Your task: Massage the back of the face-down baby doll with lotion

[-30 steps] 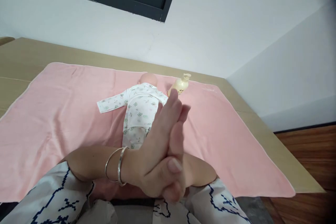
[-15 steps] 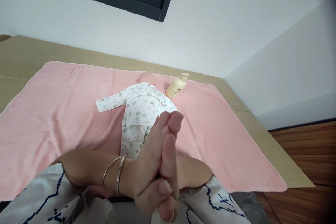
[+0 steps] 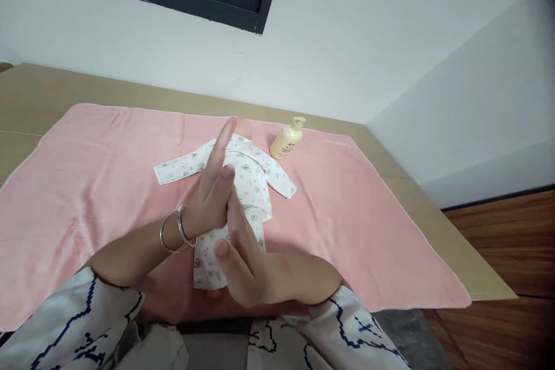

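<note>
My left hand (image 3: 213,188), with two silver bangles (image 3: 185,225) at the wrist, is raised with its fingers stretched out. Its palm heel presses against the fingers of my right hand (image 3: 247,263), which sits lower and nearer to me. The right fingers are straight and its thumb stands apart. No object shows between the palms. Behind them lies a baby doll in a white printed top and trousers (image 3: 249,176), its round pink head (image 3: 243,128) at the far end. Both sleeves spread outward, and my hands hide part of its body. Beside the head stands a cream pump bottle (image 3: 286,141).
A pink blanket (image 3: 347,231) covers most of the tan table (image 3: 481,277). White walls (image 3: 325,58) rise behind and to the right, with a dark window frame (image 3: 255,17) above. Brown wooden panels (image 3: 507,243) are at the lower right.
My hands, pressed together before, have slid along each other: the left has gone up and away, the right lower. They have also shifted left, uncovering the doll's right-side sleeve.
</note>
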The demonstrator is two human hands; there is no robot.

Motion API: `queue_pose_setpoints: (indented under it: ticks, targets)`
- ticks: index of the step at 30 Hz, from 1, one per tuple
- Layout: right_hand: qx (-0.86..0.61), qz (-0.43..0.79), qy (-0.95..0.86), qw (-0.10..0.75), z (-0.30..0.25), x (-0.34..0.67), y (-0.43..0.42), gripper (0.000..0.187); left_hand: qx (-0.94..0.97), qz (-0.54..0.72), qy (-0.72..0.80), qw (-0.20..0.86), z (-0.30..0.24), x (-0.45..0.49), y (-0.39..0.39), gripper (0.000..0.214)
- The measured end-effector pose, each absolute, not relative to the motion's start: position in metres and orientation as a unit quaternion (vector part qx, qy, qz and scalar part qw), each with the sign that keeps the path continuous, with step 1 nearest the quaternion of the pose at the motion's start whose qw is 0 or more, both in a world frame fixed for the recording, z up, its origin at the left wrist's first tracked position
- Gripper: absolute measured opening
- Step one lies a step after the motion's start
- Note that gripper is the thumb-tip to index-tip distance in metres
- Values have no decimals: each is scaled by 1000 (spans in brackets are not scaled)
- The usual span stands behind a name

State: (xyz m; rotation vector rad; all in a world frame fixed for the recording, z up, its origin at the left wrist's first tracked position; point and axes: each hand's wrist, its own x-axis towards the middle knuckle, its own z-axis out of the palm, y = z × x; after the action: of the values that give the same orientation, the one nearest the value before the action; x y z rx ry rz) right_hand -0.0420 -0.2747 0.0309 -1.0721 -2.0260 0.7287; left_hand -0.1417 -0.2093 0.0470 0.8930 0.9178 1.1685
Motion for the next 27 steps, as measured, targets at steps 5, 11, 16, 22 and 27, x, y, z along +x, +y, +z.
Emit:
queue_pose_setpoints:
  ticks: [5,11,16,22,27]
  targets:
    - [-373,328,-747,442,37,-29,-237,61,506,614,360,487,26,-129,-151,41]
    - [-514,157,-775,331,0,-20,-159,53,555,562,441,427,-31,-128,-102,36]
    - [-462,70,-855,224,-32,-14,-122,53,580,545,472,380,-65,-134,-84,27]
    - [-501,99,-835,205,-36,23,-95,50,629,517,495,304,-69,-133,-81,30]
    - [-661,55,-725,186,-39,16,-102,64,660,503,492,262,-75,-133,-77,31]
